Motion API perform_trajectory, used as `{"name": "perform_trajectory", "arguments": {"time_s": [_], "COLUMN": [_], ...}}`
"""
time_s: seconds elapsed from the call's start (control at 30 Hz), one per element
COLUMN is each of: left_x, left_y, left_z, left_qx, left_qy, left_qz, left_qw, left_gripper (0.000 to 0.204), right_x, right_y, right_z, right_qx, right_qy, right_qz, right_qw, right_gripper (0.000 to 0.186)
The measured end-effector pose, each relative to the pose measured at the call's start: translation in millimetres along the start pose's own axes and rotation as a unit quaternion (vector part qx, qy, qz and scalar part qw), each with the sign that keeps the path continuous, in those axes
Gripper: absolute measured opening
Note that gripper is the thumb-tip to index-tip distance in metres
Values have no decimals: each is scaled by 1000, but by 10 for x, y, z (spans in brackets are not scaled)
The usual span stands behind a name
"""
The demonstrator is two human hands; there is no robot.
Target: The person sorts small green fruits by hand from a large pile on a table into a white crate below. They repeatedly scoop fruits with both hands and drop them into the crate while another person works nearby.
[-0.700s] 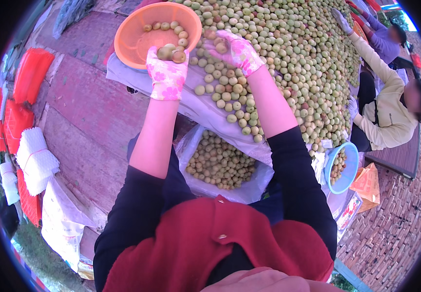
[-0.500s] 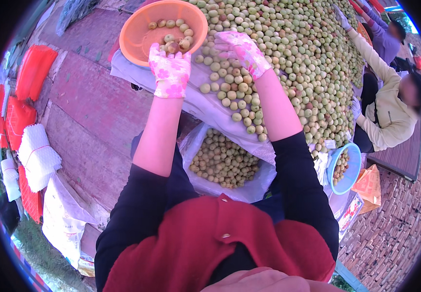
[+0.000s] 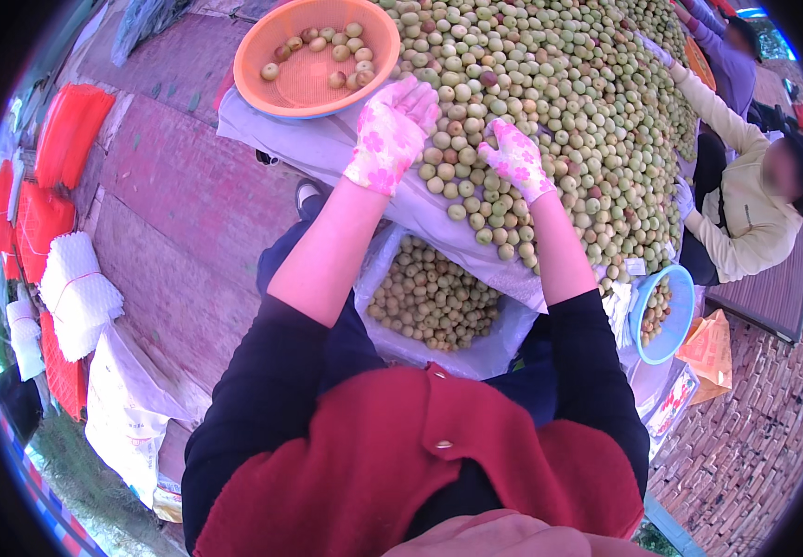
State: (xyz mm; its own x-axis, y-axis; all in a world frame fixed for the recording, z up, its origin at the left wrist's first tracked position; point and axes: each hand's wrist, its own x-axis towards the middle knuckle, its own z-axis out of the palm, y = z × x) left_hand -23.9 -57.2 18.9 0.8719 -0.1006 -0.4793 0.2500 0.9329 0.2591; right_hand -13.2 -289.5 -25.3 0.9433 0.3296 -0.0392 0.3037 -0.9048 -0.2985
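Both of my hands wear white gloves with pink flowers. My left hand is over the near edge of a pile of small round green fruits, just below an orange plastic basket. Its fingers are bent but apart, with no fruit visible in them. My right hand is farther right, low over the pile, its thumb spread from the fingers and its palm side hidden. Several fruits, some of them brownish, lie in the basket. Pale cloth shows under the pile's near edge.
Between my legs stands a plastic-lined container of fruit. A blue basket with fruit is at the right, near a person in a cream jacket; another person in purple sits beyond. Red mesh bundles and white foam netting lie left.
My left hand has left the orange basket's near rim and moved right to the pile's edge. The right hand has shifted right and lower over the fruits. Fruits in the basket lie differently.
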Motion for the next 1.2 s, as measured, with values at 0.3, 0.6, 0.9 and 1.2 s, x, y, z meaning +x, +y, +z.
{"name": "perform_trajectory", "arguments": {"time_s": [0.3, 0.6, 0.9, 1.2], "left_x": [108, 83, 146, 147], "left_y": [-360, -557, -583, -672], "left_z": [-249, -485, -517, -451], "left_qx": [863, 948, 940, 957], "left_qy": [-124, -139, -130, -130], "left_qz": [192, 115, 169, 151], "left_qw": [451, 262, 266, 209], "left_gripper": [23, 28, 31, 31], "right_x": [-622, -1024, -1658, -926], "right_y": [-343, 439, 1007, -289], "right_z": [228, -57, -66, 691], "right_qx": [49, -57, -131, 17], "right_qy": [-57, 168, 189, 173], "right_qz": [17, 83, 164, 203], "right_qw": [997, 981, 959, 963], "right_gripper": [44, 42, 46, 69]}}
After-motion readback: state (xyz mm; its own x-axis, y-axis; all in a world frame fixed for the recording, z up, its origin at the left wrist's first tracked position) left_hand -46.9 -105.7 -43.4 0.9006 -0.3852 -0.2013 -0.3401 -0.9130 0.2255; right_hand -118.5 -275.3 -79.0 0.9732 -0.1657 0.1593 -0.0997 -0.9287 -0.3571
